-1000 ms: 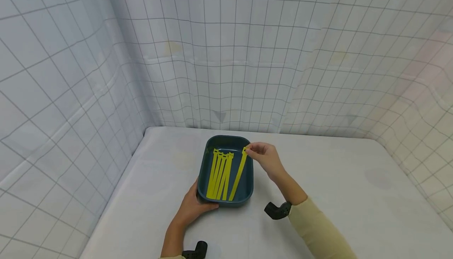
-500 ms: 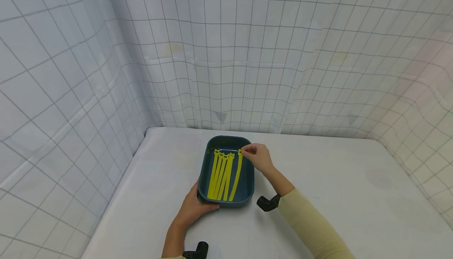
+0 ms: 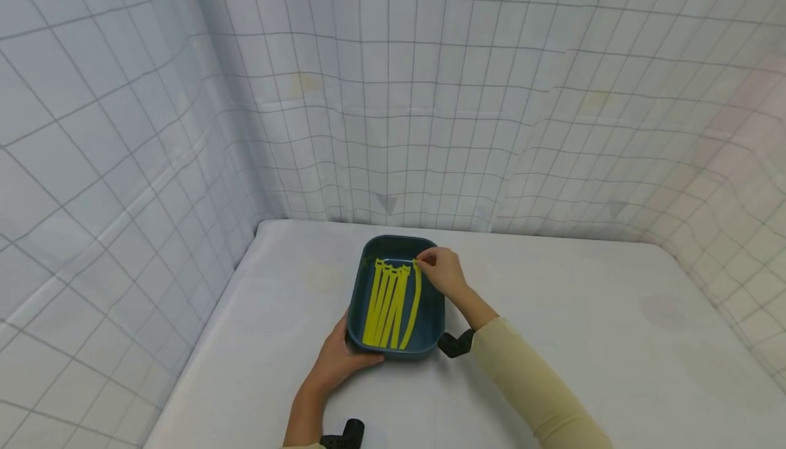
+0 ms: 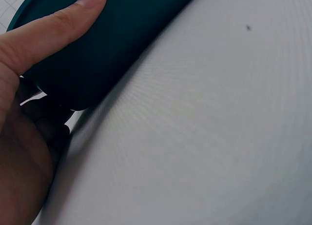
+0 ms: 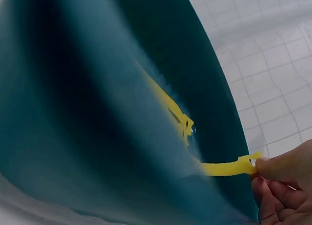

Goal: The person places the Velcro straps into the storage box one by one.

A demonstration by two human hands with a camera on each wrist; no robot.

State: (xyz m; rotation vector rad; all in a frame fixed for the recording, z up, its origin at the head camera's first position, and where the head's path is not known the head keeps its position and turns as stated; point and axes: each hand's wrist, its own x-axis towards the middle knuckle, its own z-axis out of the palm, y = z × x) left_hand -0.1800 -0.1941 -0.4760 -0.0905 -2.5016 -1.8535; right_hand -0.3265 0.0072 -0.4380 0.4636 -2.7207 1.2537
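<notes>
A dark teal tray (image 3: pixel 400 354) is on the white table. My left hand (image 3: pixel 336 361) grips its near left corner. In the left wrist view, the thumb (image 4: pixel 58 30) lies along the tray's outer wall and the other fingers go behind the corner, partly hidden. Several yellow cable ties (image 3: pixel 385 306) with slotted heads lie side by side in the tray. To their right, my right hand (image 3: pixel 443 271) pinches one more yellow cable tie (image 5: pixel 224 169) by its slotted head, between thumb and fingertips. This tie bows slightly, its tail low by the tray's near end.
White table cloth (image 3: pixel 583 326) spreads around the tray on both sides. Grid-patterned white curtains (image 3: pixel 430 94) rise behind the table and at left and right. Each wrist wears a black camera mount, such as the right one (image 3: pixel 456 344).
My right hand has moved a little left with the pinched cable tie, bringing it nearer the other ties. That tie was straight and now bows. The left hand keeps its grip on the tray.
</notes>
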